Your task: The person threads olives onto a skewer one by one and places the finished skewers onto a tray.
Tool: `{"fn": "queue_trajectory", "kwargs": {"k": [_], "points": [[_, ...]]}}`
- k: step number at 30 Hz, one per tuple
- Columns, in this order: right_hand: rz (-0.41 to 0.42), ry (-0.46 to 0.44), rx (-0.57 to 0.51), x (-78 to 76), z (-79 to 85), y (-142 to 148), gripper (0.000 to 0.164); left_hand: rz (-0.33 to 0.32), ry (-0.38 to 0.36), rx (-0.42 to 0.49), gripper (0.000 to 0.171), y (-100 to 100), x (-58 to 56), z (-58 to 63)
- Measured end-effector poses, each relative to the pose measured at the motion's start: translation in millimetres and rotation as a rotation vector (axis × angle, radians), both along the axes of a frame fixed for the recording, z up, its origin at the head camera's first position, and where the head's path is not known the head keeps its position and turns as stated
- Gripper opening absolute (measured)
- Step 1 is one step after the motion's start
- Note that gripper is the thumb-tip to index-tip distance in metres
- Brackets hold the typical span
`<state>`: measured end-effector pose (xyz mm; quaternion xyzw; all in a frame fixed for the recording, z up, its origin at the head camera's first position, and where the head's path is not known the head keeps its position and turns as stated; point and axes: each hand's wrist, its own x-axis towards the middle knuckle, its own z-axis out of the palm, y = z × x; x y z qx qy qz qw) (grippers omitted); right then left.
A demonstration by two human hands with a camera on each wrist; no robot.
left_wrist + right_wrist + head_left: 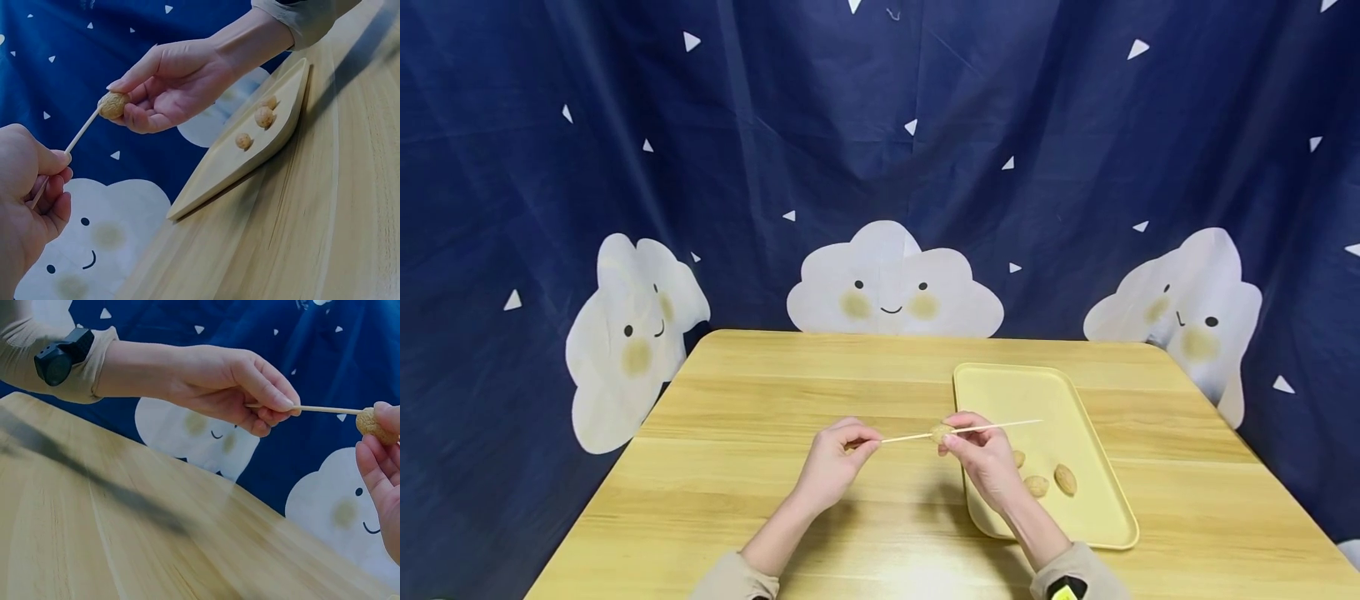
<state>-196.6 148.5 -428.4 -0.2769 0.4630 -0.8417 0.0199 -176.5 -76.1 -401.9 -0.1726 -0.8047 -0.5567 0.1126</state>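
From my end I have the left hand (pixel 838 462) pinching a thin stick (pixel 904 438) near its left end, thumb against fingers; the right hand (pixel 985 461) pinches a tan nut (pixel 942 432) between thumb and fingertips; both hands are up in the air over the table (pixel 700 500), and the nut sits between them, just left of the tray (pixel 1015 387) as the head view has it; I judge the nut light and hard-shelled, rough enough not to slip easily, so I'd take it round its widest part, fingertips opposite the thumb; the stick I'd call light too, fairly stiff but snappable under a sideways bend, best held close to the nut with the pull kept along its length; on looks, the nut is a rounded oval, its shell wrinkled and pitted; the stick is pale, straight and slim, showing on both sides of the nut, so it seems to run through, though the fingers hide how; its right end reaches out past the right hand, above the tray, where three more nuts (pixel 1065 479) lie toward the near side.
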Motion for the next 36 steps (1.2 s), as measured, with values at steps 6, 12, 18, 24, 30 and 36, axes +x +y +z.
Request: {"fn": "queue_trajectory", "kwargs": {"k": [6,12,18,24,30,36], "points": [[0.01,-0.021,-0.011,0.0,-1.0,-6,0.035,0.044,-0.033,-0.027,0.008,4,7.5,13.0],[0.006,-0.023,-0.002,-1.1,-2.5,-11,0.035,0.045,-0.022,-0.028,0.008,6,10.0,16.6],[0.004,-0.029,0.002,-1.8,-3.1,-15,0.035,0.03,-0.024,-0.022,0.006,5,10.7,18.9],[0.017,-0.035,0.001,-2.4,-2.9,-18,0.034,0.012,-0.015,-0.019,0.005,1,-0.3,1.7],[0.034,0.002,0.026,-0.7,-5.4,-26,0.032,-0.027,0.019,-0.023,0.006,4,-1.1,-0.7],[0.053,0.049,0.038,0.5,-8.6,-34,0.033,-0.069,0.021,-0.051,0.005,11,-2.1,0.5]]}}
